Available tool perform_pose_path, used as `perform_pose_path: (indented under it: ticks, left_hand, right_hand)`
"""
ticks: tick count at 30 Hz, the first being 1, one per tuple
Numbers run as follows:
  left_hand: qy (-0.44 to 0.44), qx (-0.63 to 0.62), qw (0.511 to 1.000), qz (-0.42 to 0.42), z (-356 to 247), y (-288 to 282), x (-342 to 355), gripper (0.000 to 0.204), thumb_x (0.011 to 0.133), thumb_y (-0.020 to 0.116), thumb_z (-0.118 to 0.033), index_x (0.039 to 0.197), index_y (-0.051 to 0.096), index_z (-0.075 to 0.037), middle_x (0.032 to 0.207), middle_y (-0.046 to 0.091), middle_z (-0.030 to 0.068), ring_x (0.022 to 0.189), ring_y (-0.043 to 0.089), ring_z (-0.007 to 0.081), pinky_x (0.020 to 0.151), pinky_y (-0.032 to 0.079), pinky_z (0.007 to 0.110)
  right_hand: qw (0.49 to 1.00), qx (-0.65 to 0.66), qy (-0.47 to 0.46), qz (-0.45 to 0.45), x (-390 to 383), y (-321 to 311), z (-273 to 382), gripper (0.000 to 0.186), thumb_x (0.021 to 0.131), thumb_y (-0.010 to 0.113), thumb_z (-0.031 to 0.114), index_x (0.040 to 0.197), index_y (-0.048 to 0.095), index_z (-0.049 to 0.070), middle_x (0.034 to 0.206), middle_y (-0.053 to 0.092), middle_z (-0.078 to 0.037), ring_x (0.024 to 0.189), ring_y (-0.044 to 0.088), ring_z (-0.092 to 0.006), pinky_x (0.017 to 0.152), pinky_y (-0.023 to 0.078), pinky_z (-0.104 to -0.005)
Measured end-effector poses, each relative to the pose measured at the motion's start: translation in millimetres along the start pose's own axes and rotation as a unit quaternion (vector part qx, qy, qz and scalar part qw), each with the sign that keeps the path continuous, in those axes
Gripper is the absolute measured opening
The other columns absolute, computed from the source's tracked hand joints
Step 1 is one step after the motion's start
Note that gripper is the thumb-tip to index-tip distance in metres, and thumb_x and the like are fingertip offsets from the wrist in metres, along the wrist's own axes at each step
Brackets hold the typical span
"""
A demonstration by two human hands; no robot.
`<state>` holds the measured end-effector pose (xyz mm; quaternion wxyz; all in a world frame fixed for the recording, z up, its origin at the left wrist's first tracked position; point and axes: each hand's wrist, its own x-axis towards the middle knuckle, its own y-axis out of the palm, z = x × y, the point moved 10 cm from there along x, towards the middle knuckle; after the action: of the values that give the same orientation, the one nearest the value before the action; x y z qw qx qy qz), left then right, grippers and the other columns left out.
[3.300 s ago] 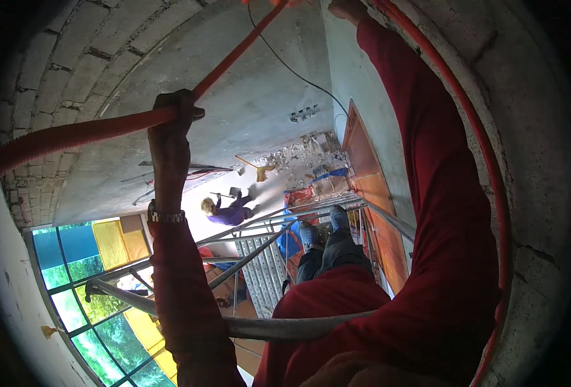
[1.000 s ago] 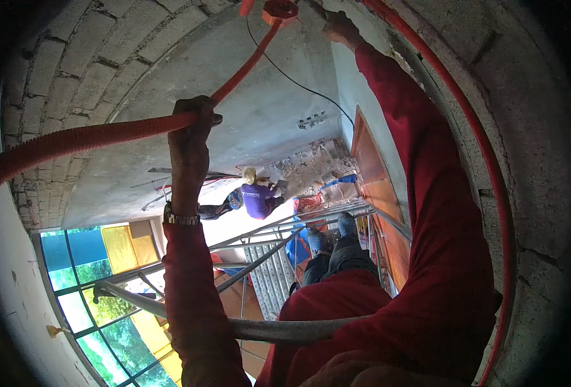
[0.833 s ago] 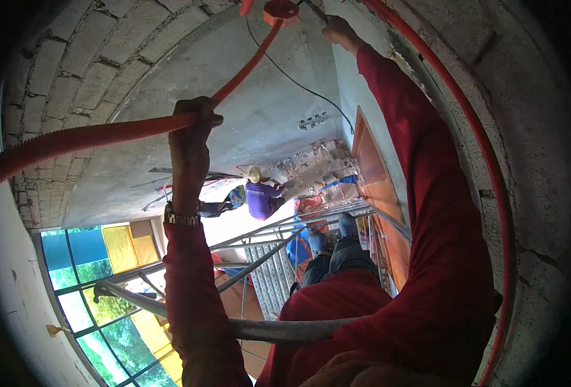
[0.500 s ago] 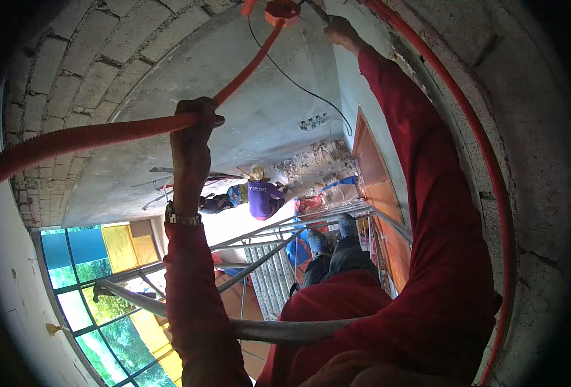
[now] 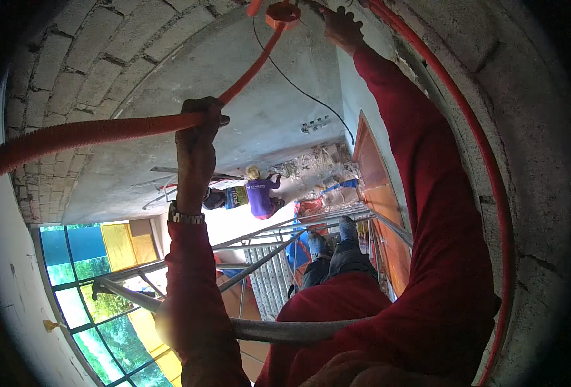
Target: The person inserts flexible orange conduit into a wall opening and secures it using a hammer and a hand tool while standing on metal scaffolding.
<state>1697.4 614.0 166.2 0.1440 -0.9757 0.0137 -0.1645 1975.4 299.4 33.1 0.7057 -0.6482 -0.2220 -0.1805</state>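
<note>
My left hand, a metal-banded watch on its wrist, is raised and closed round a thick orange corrugated conduit. From my fist the conduit runs up to an orange junction box at the top edge. My right hand is stretched up just right of that box, its fingers spread apart. Its foremost finger meets the end of a dark, thin rod; whether it touches cannot be made out, and the rod's far end is cut off. A thin black cable hangs in a curve below the box.
Metal scaffold tubes cross in front of my body, above a perforated metal platform. Another orange conduit runs down the right side. Below, a person in a purple shirt works by the wall. A brown door and large windows flank the room.
My right hand's fingers, closed round the dark rod before, have spread apart. My left hand keeps its grip on the conduit, shifted slightly right. The person below now reaches toward the wall.
</note>
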Motion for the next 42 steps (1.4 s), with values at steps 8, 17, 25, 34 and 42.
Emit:
perform_pose_path:
  ticks: [8, 17, 25, 34, 42]
  left_hand:
    - [0.008, 0.015, 1.0, 0.015, -3, 5, 2, 0.015, 0.104, 0.055, -0.017, 0.112, 0.056, -0.003, 0.113, 0.063, 0.0108, 0.093, 0.067, 0.0187, 0.089, 0.056, 0.038]
    - [-0.005, 0.004, 1.0, 0.013, -4, 4, 1, 0.014, 0.102, 0.06, -0.014, 0.111, 0.057, -0.004, 0.113, 0.064, 0.0098, 0.095, 0.062, 0.0146, 0.087, 0.053, 0.032]
    - [0.007, -0.009, 1.0, 0.018, -4, 11, 1, 0.015, 0.103, 0.058, -0.016, 0.111, 0.056, -0.004, 0.11, 0.063, 0.0087, 0.095, 0.061, 0.0151, 0.087, 0.053, 0.033]
    - [0.004, 0.008, 1.0, 0.002, -2, 5, 4, 0.021, 0.103, 0.059, -0.021, 0.111, 0.055, -0.001, 0.107, 0.062, 0.0103, 0.093, 0.063, 0.0169, 0.087, 0.053, 0.033]
    - [0.005, 0.0, 1.0, 0.006, -1, 8, 0, 0.019, 0.103, 0.058, -0.019, 0.111, 0.056, -0.002, 0.11, 0.063, 0.0108, 0.094, 0.064, 0.0179, 0.089, 0.053, 0.034]
  right_hand:
    - [0.998, 0.041, 0.033, 0.019, -11, 6, -6, 0.048, 0.098, 0.053, 0.029, 0.145, 0.048, 0.022, 0.114, 0.054, -0.017, 0.101, 0.061, -0.0398, 0.075, 0.051, -0.0607]
    - [0.963, 0.238, 0.064, 0.109, -5, 56, -19, 0.052, 0.086, 0.063, 0.025, 0.136, 0.054, 0.012, 0.095, 0.06, -0.015, 0.087, 0.065, -0.031, 0.069, 0.053, -0.0488]
    - [0.933, 0.312, 0.108, 0.14, 0, 94, -17, 0.036, 0.085, 0.067, 0.02, 0.113, 0.065, -0.002, 0.089, 0.071, -0.014, 0.078, 0.068, -0.0235, 0.068, 0.052, -0.0373]
    - [0.933, 0.34, 0.047, 0.11, -9, 80, -31, 0.043, 0.088, 0.068, 0.031, 0.12, 0.065, 0.003, 0.094, 0.073, -0.019, 0.084, 0.071, -0.0275, 0.073, 0.054, -0.0411]
    - [0.994, 0.086, 0.017, 0.059, -13, 42, -1, 0.049, 0.087, 0.068, 0.038, 0.123, 0.062, 0.005, 0.096, 0.07, -0.023, 0.08, 0.071, -0.034, 0.076, 0.059, -0.0442]
